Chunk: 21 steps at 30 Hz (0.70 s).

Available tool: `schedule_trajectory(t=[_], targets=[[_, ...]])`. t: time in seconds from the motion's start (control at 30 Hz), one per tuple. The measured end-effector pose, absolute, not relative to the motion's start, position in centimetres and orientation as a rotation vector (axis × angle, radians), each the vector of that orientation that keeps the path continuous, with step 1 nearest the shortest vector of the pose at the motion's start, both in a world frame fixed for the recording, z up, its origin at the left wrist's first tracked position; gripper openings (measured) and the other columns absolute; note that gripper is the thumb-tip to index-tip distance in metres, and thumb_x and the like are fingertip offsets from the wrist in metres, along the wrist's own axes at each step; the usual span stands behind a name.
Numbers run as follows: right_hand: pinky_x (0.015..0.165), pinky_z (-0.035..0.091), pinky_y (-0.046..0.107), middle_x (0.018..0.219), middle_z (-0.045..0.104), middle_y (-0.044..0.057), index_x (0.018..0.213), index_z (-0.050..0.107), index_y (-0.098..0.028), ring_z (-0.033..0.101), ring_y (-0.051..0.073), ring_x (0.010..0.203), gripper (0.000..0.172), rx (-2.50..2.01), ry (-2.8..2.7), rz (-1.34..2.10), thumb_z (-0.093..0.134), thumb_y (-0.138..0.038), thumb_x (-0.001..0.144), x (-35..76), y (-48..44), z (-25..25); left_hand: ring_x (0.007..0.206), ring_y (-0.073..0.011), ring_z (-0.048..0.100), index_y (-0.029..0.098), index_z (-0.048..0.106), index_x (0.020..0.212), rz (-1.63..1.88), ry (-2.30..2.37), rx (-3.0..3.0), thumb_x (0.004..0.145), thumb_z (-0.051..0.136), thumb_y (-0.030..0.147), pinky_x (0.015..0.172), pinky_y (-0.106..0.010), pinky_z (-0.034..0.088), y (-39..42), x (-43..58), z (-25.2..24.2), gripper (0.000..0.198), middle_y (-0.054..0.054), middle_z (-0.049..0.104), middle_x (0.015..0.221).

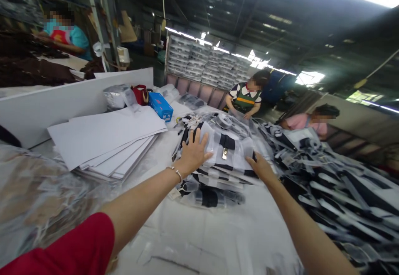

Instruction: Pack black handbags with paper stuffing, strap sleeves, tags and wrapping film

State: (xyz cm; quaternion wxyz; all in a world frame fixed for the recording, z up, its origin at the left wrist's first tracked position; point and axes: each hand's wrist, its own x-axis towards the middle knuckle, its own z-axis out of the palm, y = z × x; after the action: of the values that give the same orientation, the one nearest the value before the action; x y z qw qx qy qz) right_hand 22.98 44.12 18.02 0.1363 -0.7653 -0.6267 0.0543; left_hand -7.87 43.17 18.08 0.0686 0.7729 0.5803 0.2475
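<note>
Both hands were on the bag stack, mid-bench, well in from the near edge. Left hand [193, 154]: grip wide, fingers spread, lying over the left side of the top bag [215, 138]. Right hand [262, 167]: at that bag's right edge, thumb toward the top face. Its other fingers were mostly hidden, so couldn't tell whether that grip was pinching the bag or just resting on it.

Top bag lay flat, black-and-white check, with a gold-coloured clasp [225, 153] below a black square. More checked layers [222, 178] sat under it, edges not lined up. A clear-wrapped checked piece [208, 198] stuck out at the bottom, on the side toward the bench's near edge.

Bench [174, 235] was white. White sheets [109, 136] lay fanned left of the stack, well apart from it. Blue box [160, 105] stood just past their far right corner, red item [140, 94] beside it. White board [77, 96] ran along the left edge. Clear plastic bags [37, 187] with brownish contents filled the near left corner, blurred. Big heap of black-and-white pieces [339, 192] covered the right side.

Person in a green apron [245, 100] was at the far edge, hands down near the plastic there. Person in pink [308, 125] sat or stood beyond the heap; couldn't tell which.
</note>
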Motion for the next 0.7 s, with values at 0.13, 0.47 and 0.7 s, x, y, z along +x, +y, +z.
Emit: schedule_trajectory(t=[0.13, 0.47, 0.7], targets=[[0.093, 0.044, 0.045, 0.117, 0.064, 0.02, 0.132, 0.052, -0.012, 0.061, 0.034, 0.109, 0.058, -2.266, -1.666, 0.168, 0.041, -0.05, 0.091, 22.1, 43.3, 18.1, 0.145, -0.0452, 0.009, 0.024, 0.022, 0.153, 0.636, 1.827, 2.325, 0.088, 0.052, 0.053, 0.102, -0.071, 0.033, 42.9, -7.6, 18.9, 0.077, -0.015, 0.006, 0.162], [0.113, 0.024, 0.054, 0.143, 0.048, 0.015, 0.14, 0.046, -0.02, 0.04, 0.032, 0.135, 0.059, -1.332, -2.033, -0.717, 0.049, -0.055, 0.092, 18.9, 37.3, 19.1, 0.143, -0.0425, 0.02, 0.026, 0.023, 0.152, 0.571, 1.937, 2.249, 0.091, 0.046, 0.054, 0.096, -0.059, 0.047, 44.5, -8.6, 19.6, 0.071, -0.015, 0.009, 0.162], [0.116, 0.015, 0.055, 0.138, 0.055, 0.011, 0.135, 0.052, -0.023, 0.039, 0.03, 0.133, 0.048, -1.233, -2.344, -0.888, 0.051, -0.046, 0.093, 18.4, 41.1, 20.3, 0.142, -0.0374, 0.027, 0.02, 0.036, 0.145, 0.729, 1.961, 2.425, 0.093, 0.046, 0.051, 0.102, -0.052, 0.042, 48.2, -8.9, 20.9, 0.062, -0.019, 0.013, 0.16]])
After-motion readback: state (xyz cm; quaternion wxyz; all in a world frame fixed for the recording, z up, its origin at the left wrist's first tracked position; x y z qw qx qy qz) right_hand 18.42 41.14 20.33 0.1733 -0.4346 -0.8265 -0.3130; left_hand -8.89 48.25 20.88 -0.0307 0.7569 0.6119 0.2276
